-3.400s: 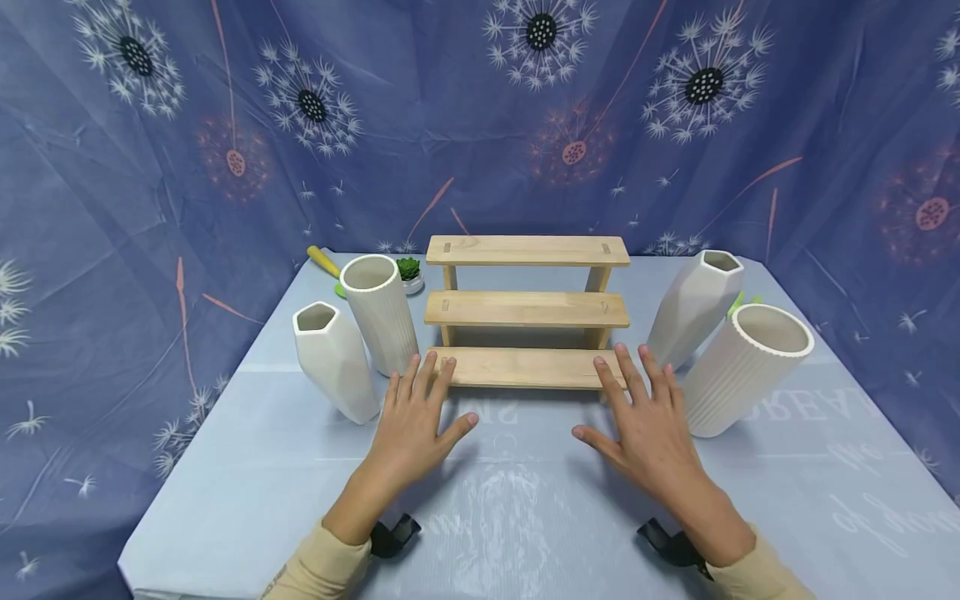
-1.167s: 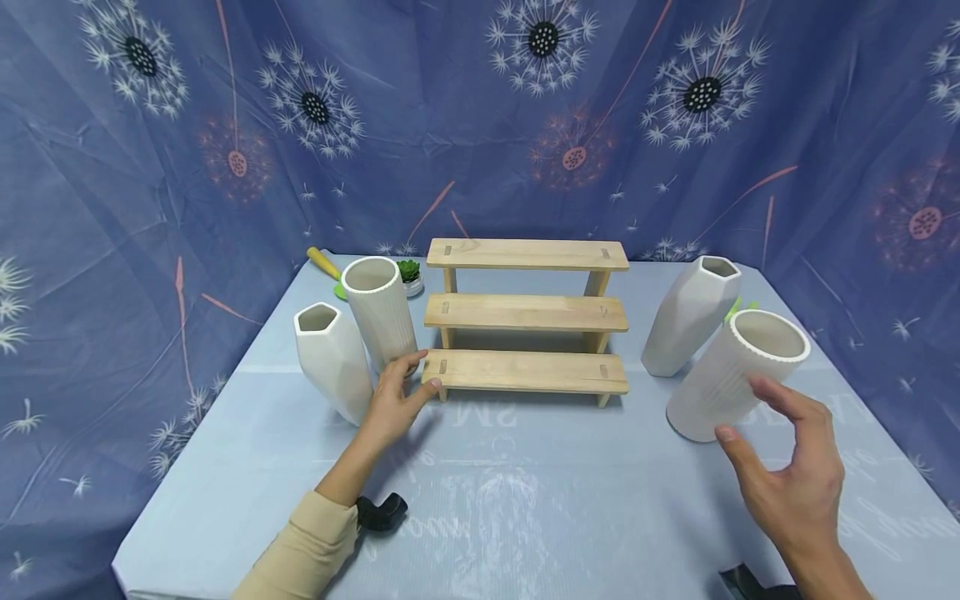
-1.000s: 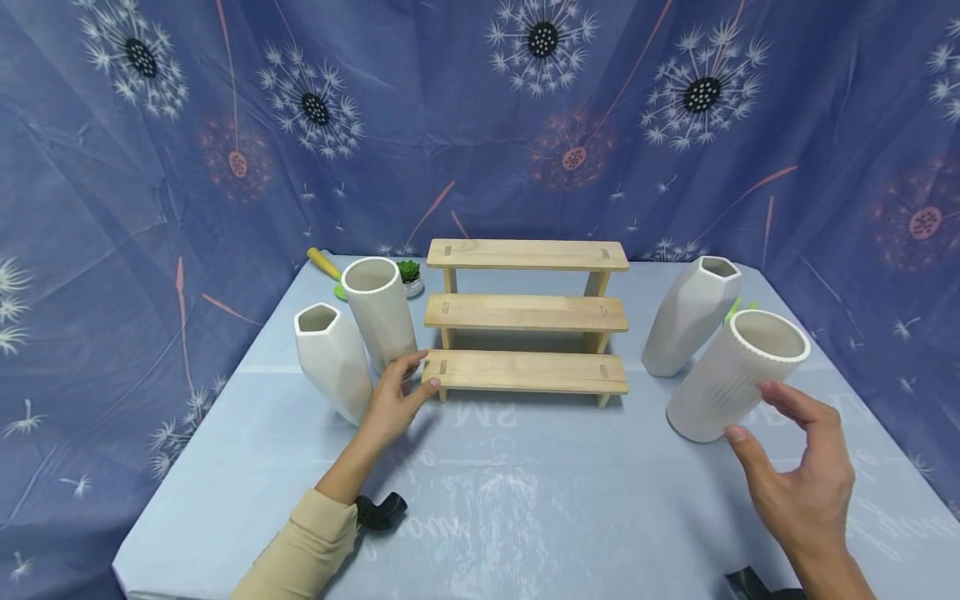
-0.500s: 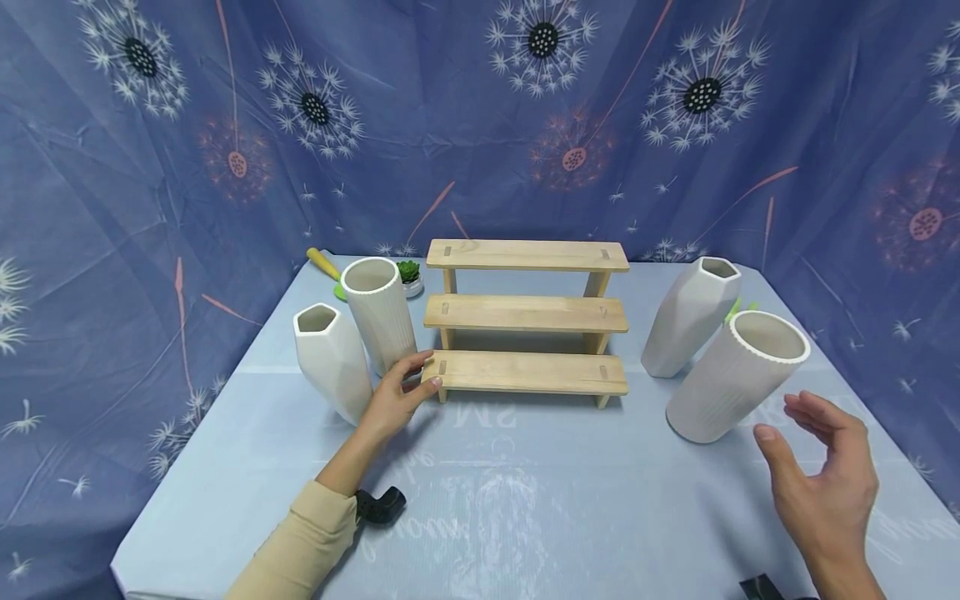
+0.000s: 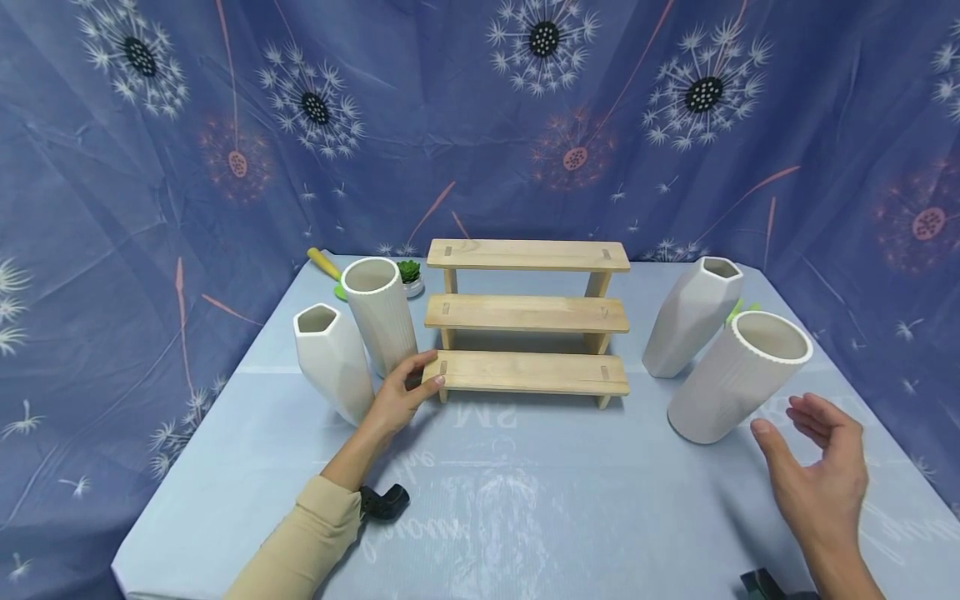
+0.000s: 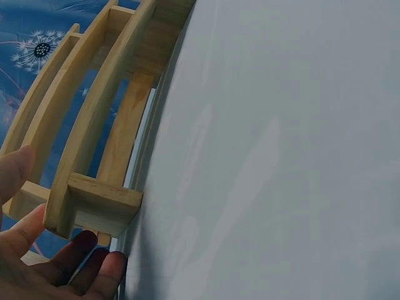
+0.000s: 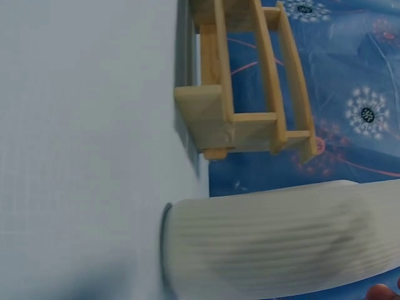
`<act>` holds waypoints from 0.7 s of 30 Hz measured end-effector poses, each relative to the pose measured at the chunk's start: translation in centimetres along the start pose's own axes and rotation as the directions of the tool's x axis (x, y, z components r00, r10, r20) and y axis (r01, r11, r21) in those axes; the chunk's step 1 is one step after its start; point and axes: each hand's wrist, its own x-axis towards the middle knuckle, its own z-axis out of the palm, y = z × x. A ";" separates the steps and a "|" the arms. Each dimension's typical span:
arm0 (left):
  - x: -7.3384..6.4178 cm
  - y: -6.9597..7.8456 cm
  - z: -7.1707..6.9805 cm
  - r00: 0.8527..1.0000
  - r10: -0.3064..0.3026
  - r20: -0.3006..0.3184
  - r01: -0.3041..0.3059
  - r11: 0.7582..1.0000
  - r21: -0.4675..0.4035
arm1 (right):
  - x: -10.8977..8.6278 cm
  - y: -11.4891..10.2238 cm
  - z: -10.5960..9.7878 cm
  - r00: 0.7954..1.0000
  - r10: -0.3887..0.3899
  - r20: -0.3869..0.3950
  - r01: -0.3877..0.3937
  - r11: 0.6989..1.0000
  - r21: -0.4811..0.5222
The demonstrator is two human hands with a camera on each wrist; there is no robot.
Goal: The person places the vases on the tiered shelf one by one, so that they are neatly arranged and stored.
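Observation:
My left hand (image 5: 397, 396) is at the left end of the lowest board of a three-tier wooden display stand (image 5: 525, 372). Thumb and index finger are spread apart around that end, the index fingertip right at the board; other fingers (image 6: 112, 265) sit lower, loosely bent. My right hand (image 5: 821, 471) is raised at the right with nothing in it, thumb and fingers apart in a loose C. Just left of it leans a ribbed white vase (image 5: 731, 383) in the head view; its side (image 7: 262, 244) fills the lower right wrist view.
Behind the ribbed vase is a faceted white vase (image 5: 690, 317). Another faceted vase (image 5: 333, 367) and a ribbed vase (image 5: 381, 317) stand at the left. Farther back are a small potted succulent (image 5: 409, 273) and a yellow-handled tool (image 5: 324, 262). A dandelion-print curtain (image 5: 480, 125) backs the table.
From both hands spread over the table, the left went to the stand's end and edged right. The right went beside the ribbed vase, then drew away rightward and nearer to me.

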 end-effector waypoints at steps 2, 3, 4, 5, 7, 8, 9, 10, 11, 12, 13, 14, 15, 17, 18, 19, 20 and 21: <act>0.1 0.0 0.1 1.000 -0.009 0.005 0.009 1.000 -0.014 | 0.1 0.3 0.2 0.999 0.027 0.022 -0.026 1.000 -0.013; 0.2 0.0 0.1 1.000 -0.016 0.004 0.016 1.000 -0.019 | 0.1 0.4 0.3 0.999 0.035 0.033 -0.034 0.999 -0.021; 0.3 -0.1 0.2 1.000 -0.021 0.003 0.021 0.999 -0.027 | 0.2 0.5 0.4 0.998 0.043 0.043 -0.042 0.999 -0.023; 0.4 -0.1 0.2 1.000 -0.025 0.004 0.025 0.999 -0.033 | 0.3 0.6 0.5 0.997 0.048 0.052 -0.046 0.999 -0.024; 0.5 -0.1 0.2 1.000 -0.031 0.006 0.031 0.998 -0.046 | 0.4 0.7 0.7 0.996 0.058 0.070 -0.055 0.998 -0.032; 0.5 -0.1 0.3 0.999 -0.034 0.008 0.034 0.998 -0.054 | 0.5 0.8 0.8 0.995 0.065 0.078 -0.063 0.998 -0.032; 0.5 -0.1 0.2 0.999 -0.032 0.012 0.033 0.998 -0.057 | 0.6 0.8 1.0 0.993 0.078 0.089 -0.075 0.996 -0.040; 0.5 -0.1 0.3 0.999 -0.029 0.015 0.030 0.997 -0.067 | 0.6 0.8 1.1 0.991 0.093 0.100 -0.089 0.995 -0.044; 0.5 -0.1 0.2 1.000 -0.025 0.018 0.026 0.997 -0.072 | 0.7 0.9 1.3 0.987 0.109 0.115 -0.103 0.993 -0.053; 0.4 -0.1 0.2 1.000 -0.020 0.022 0.022 0.997 -0.079 | 0.8 0.9 1.4 0.983 0.131 0.129 -0.123 0.990 -0.065; 0.4 -0.1 0.2 1.000 -0.016 0.025 0.018 0.996 -0.083 | 0.9 1.0 1.6 0.978 0.152 0.142 -0.142 0.987 -0.077; 0.4 -0.1 0.2 1.000 -0.013 0.029 0.015 0.996 -0.089 | 1.0 1.0 1.7 0.973 0.174 0.155 -0.161 0.983 -0.092; 0.4 -0.2 0.3 0.999 -0.011 0.032 0.014 0.996 -0.093 | 1.1 1.1 1.9 0.967 0.193 0.167 -0.177 0.978 -0.107; 0.4 -0.1 0.3 0.999 -0.015 0.040 0.019 0.995 -0.102 | 1.3 1.1 2.2 0.956 0.232 0.182 -0.209 0.969 -0.136; 0.4 0.0 0.3 0.999 -0.021 0.043 0.026 0.994 -0.106 | 1.4 1.2 2.3 0.952 0.245 0.184 -0.222 0.965 -0.137; 0.3 0.1 0.2 0.998 -0.030 0.047 0.034 0.994 -0.108 | 1.5 1.2 2.4 0.948 0.258 0.186 -0.234 0.962 -0.142; 0.2 0.5 0.2 0.998 -0.034 0.051 0.040 0.994 -0.106 | 1.6 1.3 2.5 0.945 0.267 0.187 -0.243 0.960 -0.142; 0.1 0.9 0.2 0.998 -0.042 0.054 0.048 0.993 -0.107 | 1.7 1.3 2.7 0.943 0.275 0.186 -0.251 0.958 -0.141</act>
